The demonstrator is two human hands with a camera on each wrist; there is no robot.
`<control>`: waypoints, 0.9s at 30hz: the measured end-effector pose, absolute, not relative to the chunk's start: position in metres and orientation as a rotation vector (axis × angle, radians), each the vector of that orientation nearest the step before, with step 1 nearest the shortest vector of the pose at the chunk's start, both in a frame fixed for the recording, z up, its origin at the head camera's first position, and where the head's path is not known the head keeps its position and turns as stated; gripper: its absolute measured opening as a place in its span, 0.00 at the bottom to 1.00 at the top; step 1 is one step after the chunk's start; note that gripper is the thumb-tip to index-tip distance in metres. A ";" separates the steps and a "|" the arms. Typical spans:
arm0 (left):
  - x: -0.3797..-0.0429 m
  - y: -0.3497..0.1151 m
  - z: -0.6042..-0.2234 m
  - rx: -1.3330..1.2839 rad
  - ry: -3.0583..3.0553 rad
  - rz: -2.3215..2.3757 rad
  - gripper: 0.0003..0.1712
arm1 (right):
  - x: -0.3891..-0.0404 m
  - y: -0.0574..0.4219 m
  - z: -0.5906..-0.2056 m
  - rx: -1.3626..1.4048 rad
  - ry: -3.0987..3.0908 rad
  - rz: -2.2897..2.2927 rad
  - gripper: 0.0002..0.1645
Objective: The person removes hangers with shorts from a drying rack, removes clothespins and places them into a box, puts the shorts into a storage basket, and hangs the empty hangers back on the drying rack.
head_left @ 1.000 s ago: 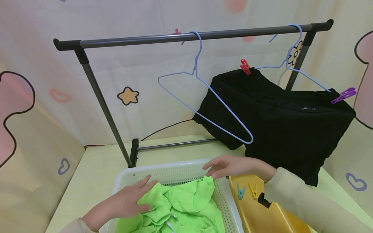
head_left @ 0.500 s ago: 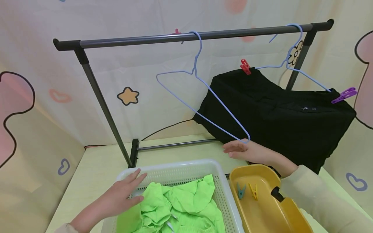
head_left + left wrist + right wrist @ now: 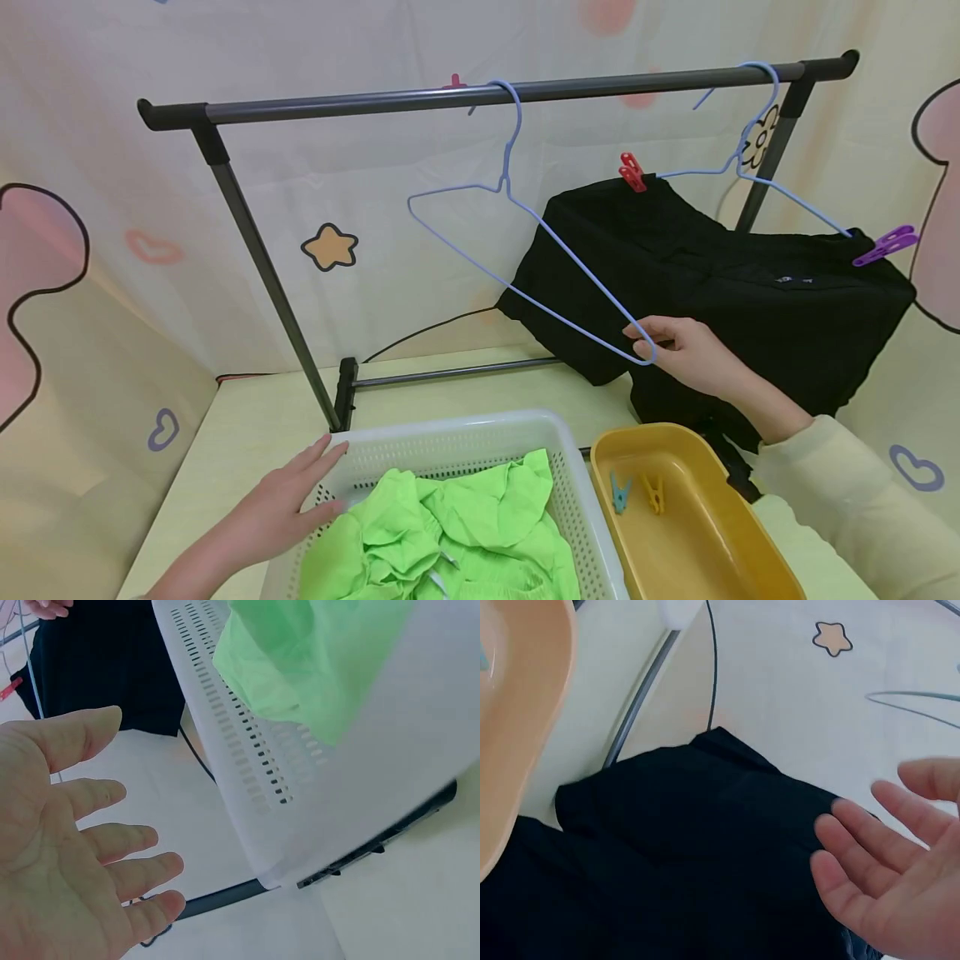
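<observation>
In the head view, my right hand (image 3: 693,358) is at the lower right corner of a light blue wire hanger (image 3: 581,267). The hanger crosses in front of its fingers, and I cannot tell whether they touch. In the right wrist view the fingers (image 3: 866,847) are apart and loosely bent, over black shorts (image 3: 690,832). My left hand (image 3: 277,504) hovers over the left rim of a white perforated basket (image 3: 450,429), fingers spread, holding nothing. Bright green clothing (image 3: 480,517) lies crumpled in the basket.
A dark clothes rail (image 3: 375,102) spans the back. The black shorts hang at right from another blue hanger (image 3: 798,200), with red (image 3: 632,172) and purple (image 3: 887,246) clothespins. A yellow tray (image 3: 675,542) holds teal (image 3: 620,493) and yellow (image 3: 654,493) clothespins.
My right hand has risen from the basket's far rim, rightward to the hanger's corner. The hanger swung slightly left, then back right. My left hand has drawn back left from the green clothing.
</observation>
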State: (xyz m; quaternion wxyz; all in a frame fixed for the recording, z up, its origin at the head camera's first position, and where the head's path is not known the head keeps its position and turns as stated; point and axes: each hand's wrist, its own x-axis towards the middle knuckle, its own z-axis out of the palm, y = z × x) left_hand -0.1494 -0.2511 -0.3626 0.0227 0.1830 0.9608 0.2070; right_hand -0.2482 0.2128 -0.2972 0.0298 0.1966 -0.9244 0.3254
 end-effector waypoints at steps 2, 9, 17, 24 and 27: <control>-0.149 -0.254 -0.364 0.558 3.002 0.642 0.35 | -0.248 0.216 -0.293 0.547 -2.811 0.982 0.17; -0.147 -0.264 -0.367 0.527 3.045 0.644 0.34 | -0.251 0.226 -0.280 0.368 -2.678 0.913 0.19; -0.142 -0.272 -0.370 0.485 3.026 0.716 0.33 | -0.258 0.231 -0.265 0.302 -2.512 0.861 0.21; -0.139 -0.278 -0.376 0.473 3.005 0.762 0.33 | -0.265 0.235 -0.255 0.279 -2.387 0.776 0.22; -0.138 -0.280 -0.379 0.475 2.995 0.770 0.33 | -0.268 0.237 -0.252 0.255 -2.333 0.731 0.23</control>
